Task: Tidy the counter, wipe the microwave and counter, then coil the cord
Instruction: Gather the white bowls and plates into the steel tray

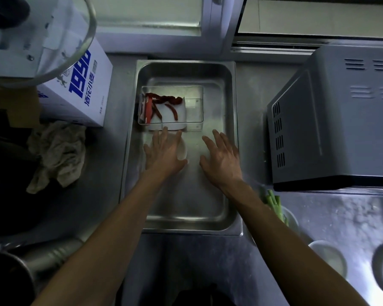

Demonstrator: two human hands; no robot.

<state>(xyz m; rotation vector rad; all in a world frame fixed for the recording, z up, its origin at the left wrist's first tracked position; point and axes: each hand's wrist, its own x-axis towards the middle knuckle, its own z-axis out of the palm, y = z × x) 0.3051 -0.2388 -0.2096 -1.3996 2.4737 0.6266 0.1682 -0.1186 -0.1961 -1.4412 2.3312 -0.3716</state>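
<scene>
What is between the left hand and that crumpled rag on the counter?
Only the steel tray's left rim and a bare strip of counter separate the left hand from the rag. The hand is open over a small white dish inside the tray; nothing else visibly blocks it.

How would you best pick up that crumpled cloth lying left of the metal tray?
Probably pinch the cloth at its bunched upper middle, coming straight down from above. It lies in a loose heap on the counter with raised folds for fingers to gather, and the left hand is nearest.
</scene>
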